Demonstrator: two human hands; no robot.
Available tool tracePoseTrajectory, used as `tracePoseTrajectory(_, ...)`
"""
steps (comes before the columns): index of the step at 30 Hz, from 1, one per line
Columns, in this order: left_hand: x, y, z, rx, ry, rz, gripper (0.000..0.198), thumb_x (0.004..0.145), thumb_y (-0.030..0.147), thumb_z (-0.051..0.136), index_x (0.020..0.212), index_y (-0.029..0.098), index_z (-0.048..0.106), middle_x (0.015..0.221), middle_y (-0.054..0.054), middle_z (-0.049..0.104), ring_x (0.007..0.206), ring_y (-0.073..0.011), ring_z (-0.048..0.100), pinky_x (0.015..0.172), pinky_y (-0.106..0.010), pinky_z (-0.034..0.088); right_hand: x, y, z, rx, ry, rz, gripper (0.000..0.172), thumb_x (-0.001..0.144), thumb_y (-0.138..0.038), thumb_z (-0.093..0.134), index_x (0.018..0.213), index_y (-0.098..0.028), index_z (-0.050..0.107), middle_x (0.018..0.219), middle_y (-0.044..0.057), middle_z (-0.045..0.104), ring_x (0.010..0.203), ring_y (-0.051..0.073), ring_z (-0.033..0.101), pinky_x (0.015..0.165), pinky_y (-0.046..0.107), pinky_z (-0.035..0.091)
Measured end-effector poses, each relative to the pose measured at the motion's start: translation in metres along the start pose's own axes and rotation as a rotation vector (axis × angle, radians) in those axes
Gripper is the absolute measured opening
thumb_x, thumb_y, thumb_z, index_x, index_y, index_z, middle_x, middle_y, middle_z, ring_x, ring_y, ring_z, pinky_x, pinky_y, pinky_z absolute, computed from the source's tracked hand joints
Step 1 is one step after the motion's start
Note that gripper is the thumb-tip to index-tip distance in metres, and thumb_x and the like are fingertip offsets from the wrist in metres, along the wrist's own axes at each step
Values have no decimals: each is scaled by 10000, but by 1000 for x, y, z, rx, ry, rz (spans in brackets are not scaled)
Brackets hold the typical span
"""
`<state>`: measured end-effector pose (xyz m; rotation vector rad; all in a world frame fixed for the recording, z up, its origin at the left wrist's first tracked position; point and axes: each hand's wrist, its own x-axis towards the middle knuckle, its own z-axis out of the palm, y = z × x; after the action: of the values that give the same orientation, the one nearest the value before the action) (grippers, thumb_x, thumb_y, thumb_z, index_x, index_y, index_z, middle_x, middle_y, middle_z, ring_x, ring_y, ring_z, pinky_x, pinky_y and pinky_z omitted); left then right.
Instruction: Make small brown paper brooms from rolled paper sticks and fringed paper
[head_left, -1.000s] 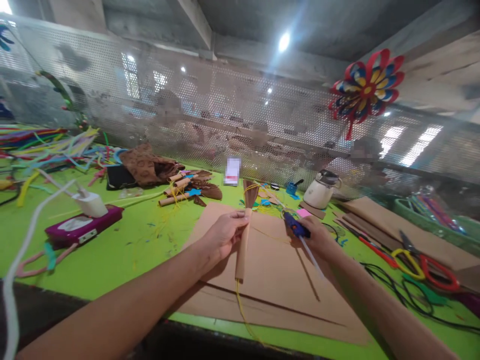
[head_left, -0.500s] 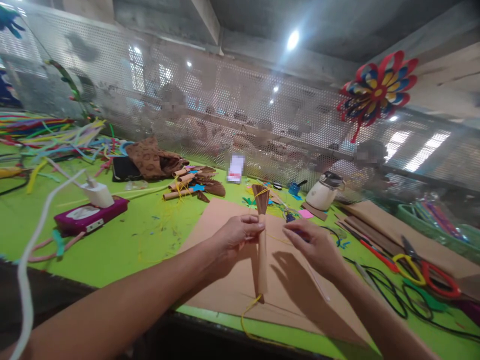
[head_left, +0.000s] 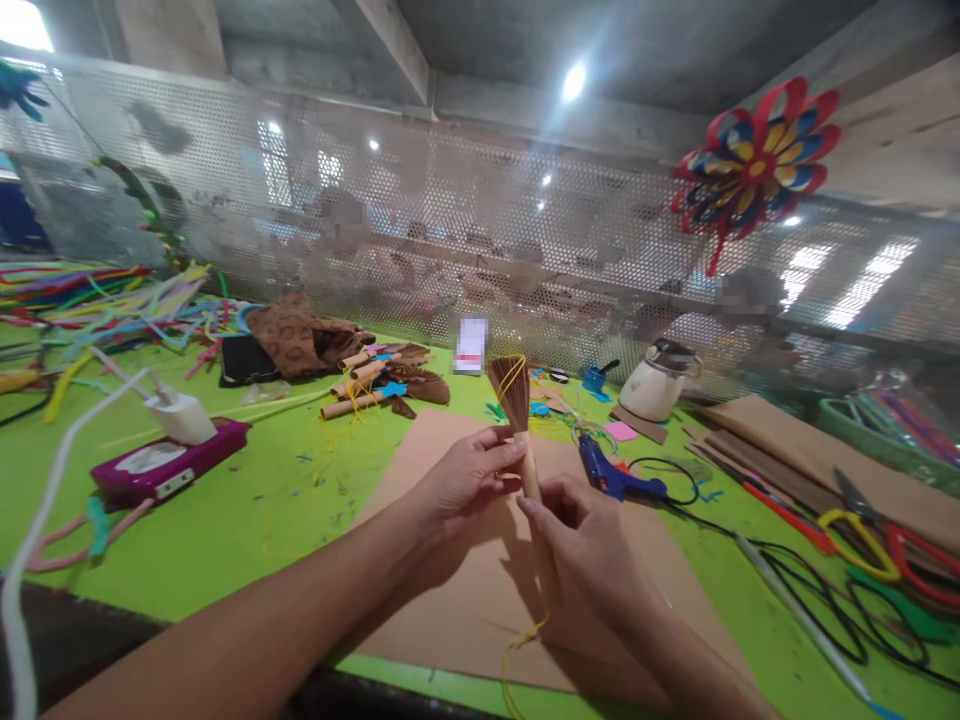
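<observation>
Both my hands hold a small brown paper broom (head_left: 520, 412) above a sheet of brown cardboard (head_left: 442, 590). My left hand (head_left: 465, 485) pinches it just under the fringed head. Lower down, my right hand (head_left: 589, 545) is wrapped round its rolled paper handle. A thin yellow strand (head_left: 517, 645) hangs from the bottom of the handle. The blue glue gun (head_left: 611, 475) lies on the cardboard to the right of my hands, untouched.
Finished paper brooms (head_left: 382, 380) lie in a heap at the back. A purple box with a white charger (head_left: 169, 450) sits at the left, coloured strips beyond it. Scissors (head_left: 862, 525), black cables, cardboard sheets and a white kettle (head_left: 660, 380) fill the right. A perforated screen closes the back.
My right hand has put the glue gun down on the cardboard and taken hold of the broom's handle. The broom has been raised upright and brought nearer to me.
</observation>
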<state>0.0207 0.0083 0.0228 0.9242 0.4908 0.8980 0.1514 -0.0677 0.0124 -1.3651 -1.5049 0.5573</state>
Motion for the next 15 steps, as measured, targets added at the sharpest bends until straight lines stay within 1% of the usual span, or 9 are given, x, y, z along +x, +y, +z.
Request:
tracePoseTrajectory(2, 1, 0, -2, 35, 10, 0, 308, 661, 287, 792, 908, 147, 672, 837, -31, 641, 749, -114, 563, 699, -238, 413, -3, -2, 0, -5, 0, 3, 217, 794, -329, 601, 675, -147, 599, 570, -3, 589, 513, 119, 511, 479, 222, 402)
tracePoseTrajectory(5, 2, 0, -2, 58, 3, -24, 273, 688, 298, 776, 897, 145, 688, 858, -43, 655, 756, -113, 562, 693, -227, 406, -5, -4, -1, -29, 14, -5, 192, 796, -282, 593, 651, -158, 568, 557, -6, 588, 506, 114, 512, 469, 214, 397)
tracePoseTrajectory(12, -3, 4, 3, 23, -13, -65, 274, 717, 311, 756, 912, 121, 719, 873, -79, 680, 834, -144, 580, 813, -265, 428, -7, -4, -4, -63, 21, -59, 135, 808, -227, 571, 693, -158, 585, 577, -4, 602, 507, 106, 517, 479, 211, 395)
tracePoseTrajectory(15, -4, 5, 3, 5, -27, -68, 260, 735, 291, 745, 936, 129, 712, 877, -79, 679, 841, -145, 586, 825, -273, 434, -7, -2, -3, -59, 33, -85, 137, 808, -229, 576, 689, -162, 576, 575, -10, 593, 499, 99, 505, 473, 206, 383)
